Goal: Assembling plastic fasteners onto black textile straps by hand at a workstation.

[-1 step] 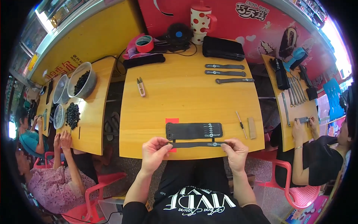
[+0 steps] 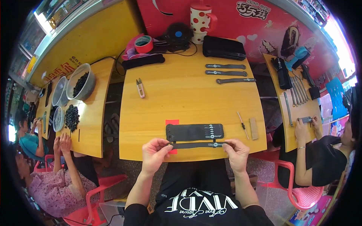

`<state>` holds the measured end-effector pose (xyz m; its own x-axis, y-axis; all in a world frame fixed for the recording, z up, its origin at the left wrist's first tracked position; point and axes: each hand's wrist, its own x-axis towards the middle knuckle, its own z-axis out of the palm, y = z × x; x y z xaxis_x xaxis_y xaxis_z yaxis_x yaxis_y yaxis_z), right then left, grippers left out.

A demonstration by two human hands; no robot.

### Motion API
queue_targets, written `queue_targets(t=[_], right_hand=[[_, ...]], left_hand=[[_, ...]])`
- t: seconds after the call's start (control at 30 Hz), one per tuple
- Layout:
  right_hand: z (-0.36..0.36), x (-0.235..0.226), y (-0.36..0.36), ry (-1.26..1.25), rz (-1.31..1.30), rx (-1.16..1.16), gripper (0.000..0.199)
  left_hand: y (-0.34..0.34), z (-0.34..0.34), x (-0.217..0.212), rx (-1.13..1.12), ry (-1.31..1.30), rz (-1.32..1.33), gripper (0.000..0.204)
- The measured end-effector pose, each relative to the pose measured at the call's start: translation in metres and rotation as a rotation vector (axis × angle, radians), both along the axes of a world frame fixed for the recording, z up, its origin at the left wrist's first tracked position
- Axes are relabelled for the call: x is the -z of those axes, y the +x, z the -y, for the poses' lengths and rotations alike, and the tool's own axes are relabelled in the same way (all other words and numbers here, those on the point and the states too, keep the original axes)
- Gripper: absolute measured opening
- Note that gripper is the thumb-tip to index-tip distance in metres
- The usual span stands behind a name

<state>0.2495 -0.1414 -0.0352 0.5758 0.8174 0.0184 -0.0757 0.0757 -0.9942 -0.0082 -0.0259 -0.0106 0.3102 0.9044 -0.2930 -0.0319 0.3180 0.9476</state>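
Between my two hands a narrow dark grey strap (image 2: 196,145) is stretched level along the near edge of the table. My left hand (image 2: 155,152) pinches its left end between thumb and fingers. The right end, close to a round pale mark, is pinched by my right hand (image 2: 236,153). Just beyond the strap lies a wide dark grey band (image 2: 188,132) with a row of pale marks near its right end. Short dark pieces show between band and strap. A red patch (image 2: 172,122) sticks out from under the band's left end.
Thread snips (image 2: 140,89) lie left of centre. An awl-like tool (image 2: 242,125) and a tan bar (image 2: 253,129) lie at right. Several straps (image 2: 226,72), a black stack (image 2: 224,48), a fan (image 2: 178,34) and a tumbler (image 2: 200,24) stand farther back. Co-workers sit at both side tables.
The whole view has shifted slightly, with the table a little farther left. Both hands keep the same hold on the strap.
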Motion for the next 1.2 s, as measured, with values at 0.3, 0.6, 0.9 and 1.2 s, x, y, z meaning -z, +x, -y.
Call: queue_targets(t=[0.3,0.6,0.9,1.2], right_hand=[[-0.006,-0.002,0.002,-0.044,0.279,0.012,0.011],[-0.011,0.006,0.007,-0.113,0.346,0.015,0.01],[-0.014,0.012,0.002,-0.166,0.344,0.079,0.013],[-0.017,0.012,-0.001,-0.176,0.417,0.125,0.019]], left_hand=[[0.004,-0.006,0.012,-0.049,0.021,-0.032,0.01],[0.008,-0.009,0.008,-0.066,0.018,-0.111,0.01],[0.008,-0.01,0.008,-0.086,-0.003,-0.095,0.011],[0.007,-0.01,0.008,-0.099,-0.026,-0.096,0.011]])
